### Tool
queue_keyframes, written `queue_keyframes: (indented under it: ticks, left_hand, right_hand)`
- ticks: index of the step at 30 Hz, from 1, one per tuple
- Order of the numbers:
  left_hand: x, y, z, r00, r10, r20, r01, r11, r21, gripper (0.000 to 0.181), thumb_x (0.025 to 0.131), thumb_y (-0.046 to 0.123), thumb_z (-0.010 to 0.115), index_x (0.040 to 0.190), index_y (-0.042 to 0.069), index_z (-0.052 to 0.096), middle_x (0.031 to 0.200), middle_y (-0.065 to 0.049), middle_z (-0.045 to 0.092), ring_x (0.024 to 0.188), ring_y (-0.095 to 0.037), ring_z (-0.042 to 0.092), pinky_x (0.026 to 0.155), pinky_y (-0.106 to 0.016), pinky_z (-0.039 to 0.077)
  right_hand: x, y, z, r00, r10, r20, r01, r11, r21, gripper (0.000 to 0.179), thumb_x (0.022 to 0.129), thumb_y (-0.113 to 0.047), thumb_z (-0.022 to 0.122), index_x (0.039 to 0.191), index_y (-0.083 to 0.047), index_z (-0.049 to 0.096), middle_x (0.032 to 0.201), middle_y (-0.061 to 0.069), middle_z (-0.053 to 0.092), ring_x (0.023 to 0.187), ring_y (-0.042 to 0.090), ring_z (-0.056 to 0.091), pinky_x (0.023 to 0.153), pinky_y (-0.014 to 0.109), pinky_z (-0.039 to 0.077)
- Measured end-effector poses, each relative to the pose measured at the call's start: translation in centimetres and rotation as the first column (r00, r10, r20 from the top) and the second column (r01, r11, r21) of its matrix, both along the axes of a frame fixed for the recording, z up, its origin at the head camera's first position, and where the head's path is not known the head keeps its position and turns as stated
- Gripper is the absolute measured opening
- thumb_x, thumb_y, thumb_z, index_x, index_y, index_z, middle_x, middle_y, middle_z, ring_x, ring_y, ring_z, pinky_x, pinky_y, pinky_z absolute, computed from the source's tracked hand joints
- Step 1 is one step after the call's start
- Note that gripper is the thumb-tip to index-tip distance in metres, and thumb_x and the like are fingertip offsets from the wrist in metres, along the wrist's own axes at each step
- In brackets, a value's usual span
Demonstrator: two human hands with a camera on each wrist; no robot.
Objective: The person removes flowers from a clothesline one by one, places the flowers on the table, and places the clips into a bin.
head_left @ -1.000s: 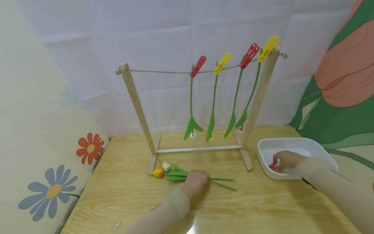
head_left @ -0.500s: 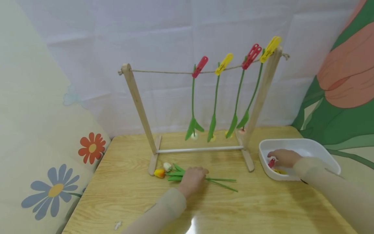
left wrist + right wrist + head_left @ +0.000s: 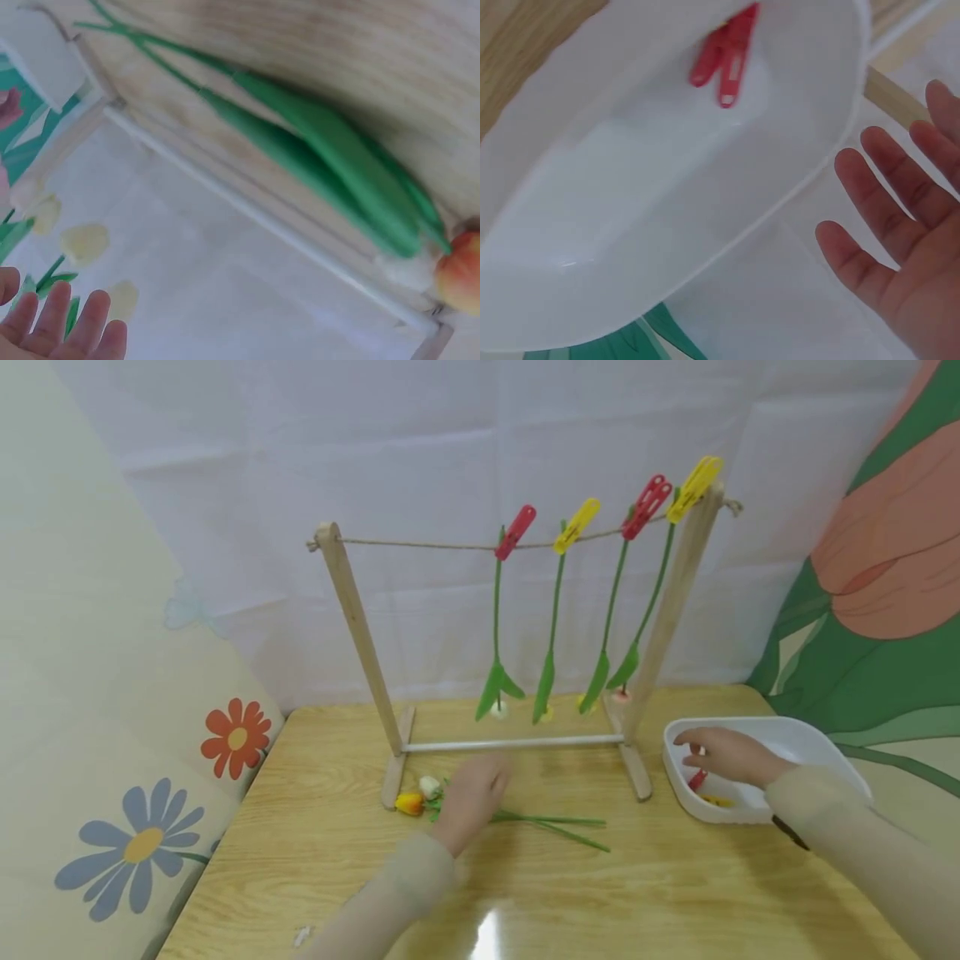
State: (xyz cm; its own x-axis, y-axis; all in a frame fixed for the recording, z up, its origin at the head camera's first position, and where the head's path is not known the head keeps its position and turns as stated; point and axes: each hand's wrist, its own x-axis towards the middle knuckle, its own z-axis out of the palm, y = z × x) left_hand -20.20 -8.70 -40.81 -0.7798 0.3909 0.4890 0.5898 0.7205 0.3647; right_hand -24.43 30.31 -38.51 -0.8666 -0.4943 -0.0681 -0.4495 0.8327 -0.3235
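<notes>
My left hand [image 3: 471, 800], blurred, hovers over two artificial tulips on the table, its fingers loosely bent and holding nothing; it hides part of their leaves. An orange-yellow tulip [image 3: 409, 803] and a white tulip [image 3: 430, 787] lie with heads left and crossed green stems [image 3: 562, 821] right. In the left wrist view the green leaves [image 3: 322, 150] show apart from the fingers. Inside the white basin [image 3: 817, 739], my right hand [image 3: 735, 755] is raised with nothing in its grasp. Below it lie a red clothespin [image 3: 697, 779] and a yellow clothespin [image 3: 717, 801].
Behind the hands stands a wooden rack [image 3: 352, 627] with a string [image 3: 420, 544] across its top. Several tulips hang head-down from it by red and yellow clothespins [image 3: 577, 527]. A white rod [image 3: 510, 744] joins the feet. A small white scrap [image 3: 302, 937] lies front left.
My left hand has let go of the tulips and risen slightly leftward. My right hand has released the red clothespin into the basin and lifted a little.
</notes>
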Motion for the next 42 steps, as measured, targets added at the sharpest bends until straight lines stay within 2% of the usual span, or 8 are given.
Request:
queue_keyframes:
  ticks: [4,6,13,17,23,30,35,42]
  left_hand:
    - [0.0,-0.4,2.2,0.997,0.02,0.075,-0.025,0.998,0.061,0.021,0.099,0.013,0.056,0.114,0.001,0.064,0.119,-0.014,0.065,0.111,-0.029,0.061,0.093,-0.042,0.051]
    - [-0.1,-0.6,2.8,0.997,0.029,0.07,-0.034,0.997,0.071,0.026,0.099,0.014,0.057,0.12,0.0,0.062,0.118,-0.013,0.065,0.111,-0.029,0.06,0.092,-0.042,0.051]
    - [-0.7,-0.8,4.3,0.996,0.034,-0.085,-0.02,0.987,0.162,0.026,0.094,0.01,0.063,0.117,-0.002,0.062,0.114,-0.016,0.065,0.107,-0.031,0.061,0.093,-0.042,0.051]
    - [-0.9,-0.7,5.6,0.992,0.048,-0.114,-0.02,0.973,0.231,0.028,0.094,0.009,0.063,0.119,-0.004,0.059,0.115,-0.017,0.063,0.108,-0.033,0.059,0.092,-0.043,0.051]
    - [-1.3,-0.4,7.0,0.997,0.038,-0.063,-0.019,0.961,0.277,0.033,0.096,0.009,0.06,0.125,-0.004,0.052,0.123,-0.017,0.057,0.116,-0.032,0.053,0.101,-0.043,0.044]
    - [-1.5,0.0,8.3,0.999,0.037,-0.018,-0.029,0.951,0.308,0.037,0.097,0.011,0.059,0.129,-0.005,0.049,0.128,-0.018,0.055,0.121,-0.032,0.05,0.105,-0.042,0.04]
    - [-1.9,0.6,9.1,0.999,0.038,0.014,-0.04,0.922,0.385,0.041,0.097,0.012,0.059,0.132,-0.007,0.046,0.131,-0.021,0.052,0.123,-0.034,0.048,0.107,-0.043,0.038]
    - [-2.6,1.7,9.9,0.996,0.02,0.084,-0.058,0.876,0.479,0.049,0.099,0.014,0.056,0.14,-0.005,0.039,0.139,-0.02,0.047,0.127,-0.033,0.045,0.109,-0.043,0.036]
  right_hand:
    - [0.3,-0.5,1.2,0.999,0.001,-0.049,-0.001,1.0,-0.013,0.027,0.088,-0.008,0.069,0.108,0.009,0.064,0.084,0.003,0.062,0.074,0.016,0.058,0.063,0.037,0.051]
    - [0.6,-0.8,1.8,0.997,0.001,-0.073,-0.002,1.0,-0.01,0.027,0.089,-0.009,0.068,0.109,0.009,0.064,0.084,0.002,0.062,0.074,0.017,0.059,0.063,0.038,0.051]
    - [1.7,-1.8,3.8,0.991,0.0,-0.134,-0.004,1.0,-0.03,0.028,0.09,-0.009,0.068,0.11,0.008,0.064,0.089,0.007,0.065,0.078,0.021,0.061,0.063,0.04,0.052]
    - [2.3,-2.6,4.8,0.99,-0.013,-0.142,0.007,0.999,-0.046,0.028,0.091,-0.009,0.066,0.113,0.008,0.064,0.094,0.011,0.066,0.082,0.024,0.062,0.066,0.042,0.053]
    - [3.2,-4.0,5.9,0.985,0.0,-0.173,-0.011,0.998,-0.062,0.028,0.092,-0.011,0.066,0.114,0.007,0.064,0.095,0.01,0.067,0.083,0.024,0.063,0.067,0.042,0.053]
    - [3.6,-5.2,6.2,0.964,0.057,-0.258,-0.076,0.995,-0.068,0.026,0.089,-0.008,0.069,0.111,0.006,0.066,0.1,0.015,0.068,0.085,0.027,0.065,0.071,0.044,0.055]
    - [3.9,-5.8,6.6,0.953,0.066,-0.297,-0.092,0.993,-0.075,0.024,0.088,-0.007,0.07,0.109,0.004,0.066,0.1,0.015,0.069,0.084,0.027,0.065,0.072,0.045,0.055]
    - [4.2,-6.7,7.1,0.931,0.112,-0.349,-0.143,0.988,-0.065,0.022,0.086,-0.005,0.071,0.106,0.004,0.068,0.095,0.011,0.069,0.081,0.024,0.065,0.069,0.043,0.055]
